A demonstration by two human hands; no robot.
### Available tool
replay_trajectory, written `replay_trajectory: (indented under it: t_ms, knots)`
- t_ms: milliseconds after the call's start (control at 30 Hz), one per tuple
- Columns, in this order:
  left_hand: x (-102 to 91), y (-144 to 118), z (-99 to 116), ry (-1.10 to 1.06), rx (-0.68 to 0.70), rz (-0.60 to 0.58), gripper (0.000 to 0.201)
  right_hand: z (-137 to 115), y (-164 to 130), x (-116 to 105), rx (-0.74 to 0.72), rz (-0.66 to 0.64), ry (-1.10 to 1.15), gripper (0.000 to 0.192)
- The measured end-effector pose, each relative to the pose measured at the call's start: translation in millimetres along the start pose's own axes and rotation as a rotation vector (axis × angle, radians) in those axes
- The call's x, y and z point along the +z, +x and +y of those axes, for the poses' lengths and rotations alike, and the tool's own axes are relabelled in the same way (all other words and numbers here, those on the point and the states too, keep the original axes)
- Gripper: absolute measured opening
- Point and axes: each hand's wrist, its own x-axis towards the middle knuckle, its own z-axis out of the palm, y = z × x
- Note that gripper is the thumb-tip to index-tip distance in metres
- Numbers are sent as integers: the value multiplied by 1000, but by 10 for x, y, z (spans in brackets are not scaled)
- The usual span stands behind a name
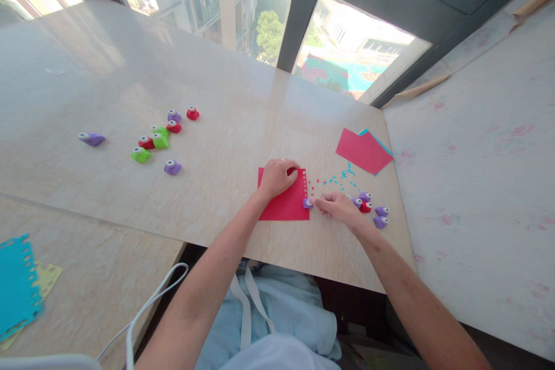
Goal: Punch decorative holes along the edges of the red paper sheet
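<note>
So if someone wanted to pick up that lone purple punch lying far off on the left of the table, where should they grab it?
Probably across its two long sides, coming straight down from above. The lone purple punch lies flat on the marble table, wedge-shaped, with its round button at the left end and nothing close around it. Pinching the wider body behind the button should hold better than the tapered tip.

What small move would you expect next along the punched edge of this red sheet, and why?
Probably slide the purple punch a little further down the edge and press again. The right hand has it on the red sheet's right edge, holes run only along the upper part, and the left hand pins the sheet flat.
</note>
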Motion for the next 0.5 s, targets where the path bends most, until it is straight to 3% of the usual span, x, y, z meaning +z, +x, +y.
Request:
replay_trajectory:
  t_ms: [233, 500]
  knots:
    - [-2, -3, -4, -13, -3, -5, 17, -36, -41, -18, 23, -27, 90, 45]
    - [3, -1, -1, -18, -5, -4, 18, -35, -38, -7, 17, -24, 47, 44]
